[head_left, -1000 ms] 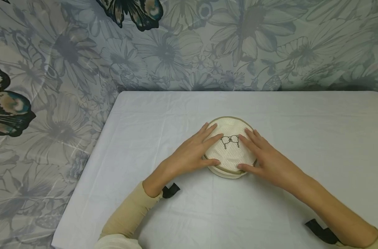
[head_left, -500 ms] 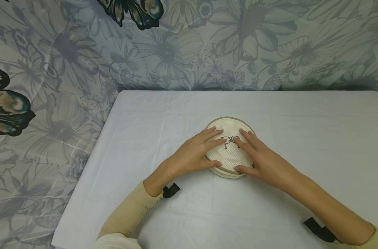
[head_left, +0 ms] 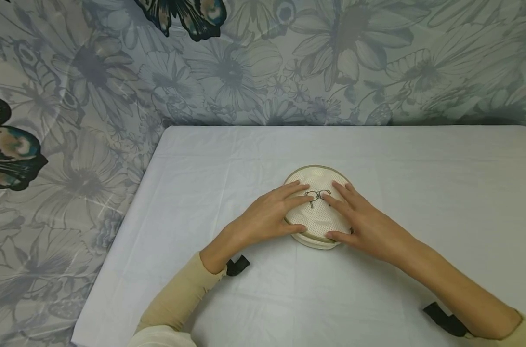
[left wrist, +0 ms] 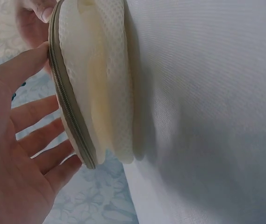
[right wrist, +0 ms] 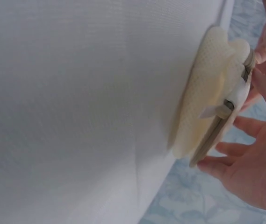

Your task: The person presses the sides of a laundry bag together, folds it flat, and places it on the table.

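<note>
A round cream mesh laundry bag (head_left: 318,219) with a tan zipped rim lies on the table, a small black line drawing on its top. My left hand (head_left: 267,214) rests on its left side, fingers spread over the top and thumb at the near rim. On the opposite side my right hand (head_left: 369,224) touches the top with spread fingers. The left wrist view shows the zipper (left wrist: 69,105) along the rim and a soft, puffed side wall below it. A whitish tab (right wrist: 215,111) sticks out near the zipper in the right wrist view. The underside is hidden.
A white cloth (head_left: 228,168) covers the table, whose left edge runs diagonally. Behind and to the left hangs a grey floral fabric (head_left: 228,72) with dark butterflies. Black straps (head_left: 238,265) show at both wrists.
My right hand has moved a little to the left over the bag, and my left fingers have slid slightly inward. The bag's top has sunk and shifted slightly towards me.
</note>
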`<state>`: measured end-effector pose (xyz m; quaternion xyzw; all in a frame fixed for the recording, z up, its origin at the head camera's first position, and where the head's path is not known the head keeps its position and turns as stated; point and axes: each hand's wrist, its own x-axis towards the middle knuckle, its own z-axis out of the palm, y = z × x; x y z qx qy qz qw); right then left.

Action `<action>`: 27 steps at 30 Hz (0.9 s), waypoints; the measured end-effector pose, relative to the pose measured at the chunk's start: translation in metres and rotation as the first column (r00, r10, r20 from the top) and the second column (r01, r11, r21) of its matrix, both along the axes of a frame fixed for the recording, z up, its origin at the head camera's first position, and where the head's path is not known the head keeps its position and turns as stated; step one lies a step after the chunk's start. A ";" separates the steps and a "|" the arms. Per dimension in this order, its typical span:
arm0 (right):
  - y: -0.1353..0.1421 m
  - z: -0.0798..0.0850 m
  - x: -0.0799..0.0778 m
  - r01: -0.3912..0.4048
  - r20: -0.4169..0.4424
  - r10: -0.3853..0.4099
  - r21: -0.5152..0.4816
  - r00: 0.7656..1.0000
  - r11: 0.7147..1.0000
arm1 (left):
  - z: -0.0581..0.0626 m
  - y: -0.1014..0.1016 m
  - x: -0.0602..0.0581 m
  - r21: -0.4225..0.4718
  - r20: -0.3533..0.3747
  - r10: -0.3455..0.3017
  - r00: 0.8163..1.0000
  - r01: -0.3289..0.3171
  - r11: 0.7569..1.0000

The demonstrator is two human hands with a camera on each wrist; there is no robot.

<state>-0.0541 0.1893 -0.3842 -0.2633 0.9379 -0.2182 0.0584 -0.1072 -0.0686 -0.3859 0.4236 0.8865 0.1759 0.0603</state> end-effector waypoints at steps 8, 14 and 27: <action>-0.001 -0.004 -0.001 -0.027 0.017 0.027 0.035 1.000 0.999 | -0.004 0.002 0.001 -0.054 -0.002 -0.029 1.000 0.029 0.998; -0.003 -0.005 -0.001 -0.041 0.010 0.041 0.041 0.999 0.998 | -0.006 0.004 0.004 -0.123 -0.013 -0.041 0.999 0.039 0.992; -0.003 -0.010 0.000 -0.040 0.036 0.038 0.048 0.999 0.998 | -0.010 0.007 0.007 -0.222 -0.030 -0.045 0.999 0.038 0.974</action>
